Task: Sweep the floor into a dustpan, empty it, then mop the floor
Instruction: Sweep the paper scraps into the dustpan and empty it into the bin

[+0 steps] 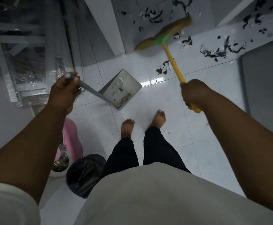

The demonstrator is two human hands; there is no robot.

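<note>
My left hand (64,91) grips the grey metal handle of a dustpan (122,87), whose flat metal pan rests on the white tile floor just ahead of my bare feet with a few specks inside. My right hand (193,93) grips the yellow handle of a broom (170,53). Its straw head (164,32), joined by a green collar, is blurred and lies over the floor at the upper middle. Black and white scraps of litter (213,51) are scattered over the tiles beyond and to the right of the broom head.
A metal frame wrapped in clear plastic (26,62) stands at the left. A bin lined with a black bag (85,174) sits by my left leg, next to a pink object (70,140). Grey panels (266,88) rise at the right and at the top middle.
</note>
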